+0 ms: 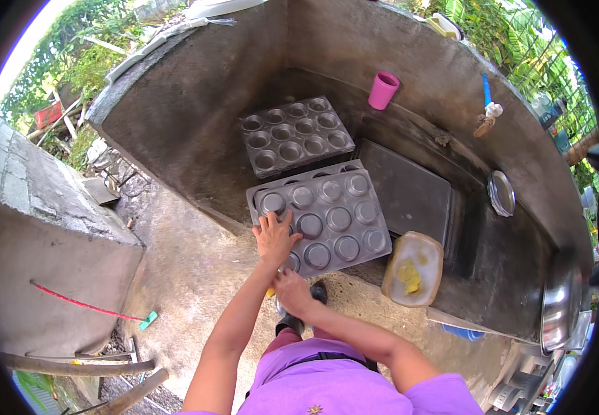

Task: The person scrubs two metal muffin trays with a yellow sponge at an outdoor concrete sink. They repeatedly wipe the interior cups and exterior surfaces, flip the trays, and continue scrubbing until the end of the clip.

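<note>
An upside-down metal muffin pan (325, 199) lies on the near ledge of the concrete sink, its cup bottoms facing up. Beneath its far edge shows the rim of another pan. My left hand (273, 236) rests on the pan's near-left cups, fingers spread. My right hand (294, 293) is curled at the pan's near-left corner, crossing close to my left wrist. A bit of yellow (270, 293) peeks out beside it; what the fingers hold is hidden. Further back, a second muffin pan (294, 137) sits with its cups facing up.
Right of the pans stands a tub (413, 270) with yellow matter inside. A flat dark tray (403, 187) lies in the basin. Behind are a pink cup (384, 91) and a tap (488, 116). Steel bowls (561, 306) stand at the right edge. A red-handled tool (92, 302) leans left.
</note>
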{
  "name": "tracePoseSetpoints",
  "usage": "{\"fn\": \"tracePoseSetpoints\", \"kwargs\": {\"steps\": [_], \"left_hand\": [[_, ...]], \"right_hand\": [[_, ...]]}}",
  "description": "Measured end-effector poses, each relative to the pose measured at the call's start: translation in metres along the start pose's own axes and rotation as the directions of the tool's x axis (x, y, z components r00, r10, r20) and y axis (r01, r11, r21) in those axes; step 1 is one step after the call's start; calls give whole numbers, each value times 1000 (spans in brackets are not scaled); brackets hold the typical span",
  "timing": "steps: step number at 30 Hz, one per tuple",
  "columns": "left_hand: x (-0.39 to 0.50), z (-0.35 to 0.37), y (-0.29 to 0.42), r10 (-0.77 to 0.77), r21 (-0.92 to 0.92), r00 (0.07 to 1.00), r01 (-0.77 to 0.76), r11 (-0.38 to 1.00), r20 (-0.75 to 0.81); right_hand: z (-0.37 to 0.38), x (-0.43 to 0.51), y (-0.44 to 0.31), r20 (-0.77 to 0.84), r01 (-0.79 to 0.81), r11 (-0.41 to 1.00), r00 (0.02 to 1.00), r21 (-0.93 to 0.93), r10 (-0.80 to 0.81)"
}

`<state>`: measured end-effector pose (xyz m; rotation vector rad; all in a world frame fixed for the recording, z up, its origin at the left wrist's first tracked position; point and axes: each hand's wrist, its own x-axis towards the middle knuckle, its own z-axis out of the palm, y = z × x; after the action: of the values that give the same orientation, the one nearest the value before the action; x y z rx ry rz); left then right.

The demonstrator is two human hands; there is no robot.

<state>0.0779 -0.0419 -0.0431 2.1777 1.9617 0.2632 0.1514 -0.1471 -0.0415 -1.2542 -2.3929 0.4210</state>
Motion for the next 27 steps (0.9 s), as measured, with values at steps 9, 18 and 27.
{"fn": "tracePoseSetpoints", "kwargs": {"steps": [9,18,27], "left_hand": [[-81,-29,-37,-666,-867,558,368,-336,495],[-102,-26,-24,-212,-364,642,112,-924,736],[-68,10,-59,-472,-858,867,356,369,157]], "right_hand": [[-71,140,97,-193,78,994,977,-78,-92],[3,86,47,170,400,877,915,-268,-365],[-17,99,57,-52,136,977,990,164,-130]]}}
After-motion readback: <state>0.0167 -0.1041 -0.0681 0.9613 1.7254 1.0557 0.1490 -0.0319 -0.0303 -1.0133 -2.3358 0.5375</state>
